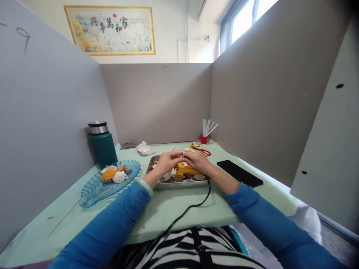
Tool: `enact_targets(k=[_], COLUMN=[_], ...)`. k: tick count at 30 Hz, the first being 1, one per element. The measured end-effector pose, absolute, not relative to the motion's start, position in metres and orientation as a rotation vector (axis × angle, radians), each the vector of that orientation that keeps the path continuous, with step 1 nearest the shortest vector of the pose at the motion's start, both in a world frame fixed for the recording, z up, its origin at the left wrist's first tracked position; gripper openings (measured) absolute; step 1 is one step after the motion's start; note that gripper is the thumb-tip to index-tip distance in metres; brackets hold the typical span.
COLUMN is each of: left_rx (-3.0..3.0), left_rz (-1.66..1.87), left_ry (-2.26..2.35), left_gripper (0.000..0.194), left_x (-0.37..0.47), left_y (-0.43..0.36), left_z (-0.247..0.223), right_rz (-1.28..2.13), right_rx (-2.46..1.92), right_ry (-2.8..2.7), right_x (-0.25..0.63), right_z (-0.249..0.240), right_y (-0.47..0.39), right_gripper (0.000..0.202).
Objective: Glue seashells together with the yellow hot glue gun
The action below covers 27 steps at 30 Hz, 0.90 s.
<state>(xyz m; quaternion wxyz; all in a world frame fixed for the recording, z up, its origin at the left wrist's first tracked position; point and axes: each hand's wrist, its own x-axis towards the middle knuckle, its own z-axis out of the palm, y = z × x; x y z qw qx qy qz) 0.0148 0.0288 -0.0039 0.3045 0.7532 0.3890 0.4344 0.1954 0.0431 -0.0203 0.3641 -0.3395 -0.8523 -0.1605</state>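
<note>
Left hand and right hand meeting fingertip to fingertip at frame centre, pinching something too small to identify, above shallow metal tray holding shells and yellow glue gun; blue glass leaf dish of shells lower left.

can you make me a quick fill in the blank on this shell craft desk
1. The yellow glue gun lies in the metal ____.
2. The blue glass dish holding shells sits in front of the green ____.
3. The black phone lies on the person's ____ side.
4. Both hands, left hand and right hand, meet over the ____.

Missing words: tray; flask; right; tray
</note>
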Motion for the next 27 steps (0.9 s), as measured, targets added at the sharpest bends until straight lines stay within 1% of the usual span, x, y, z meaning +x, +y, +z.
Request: enact_targets(k=[8,17,27], left_rx=[1.989,2.046,2.024], left_rz=[1.098,1.066,1.036], left_ry=[1.016,1.028,0.999], left_gripper=[0.057,0.053,0.055], left_x=[0.0142,0.0127,0.0135], left_y=[0.0308,0.033,0.0314], left_z=[-0.0053,-0.0068,-0.0058], right_rz=[-0.39,-0.384,-0.376], right_rx=[-0.885,-0.9,-0.918], right_ry=[-2.211,-2.231,-2.216], right_x=[0.1961,0.196,0.195], right_z=[-0.0208,-0.0203,-0.0194], right_y=[0.0444,0.0436,0.0407], right_gripper=[0.028,0.023,0.022])
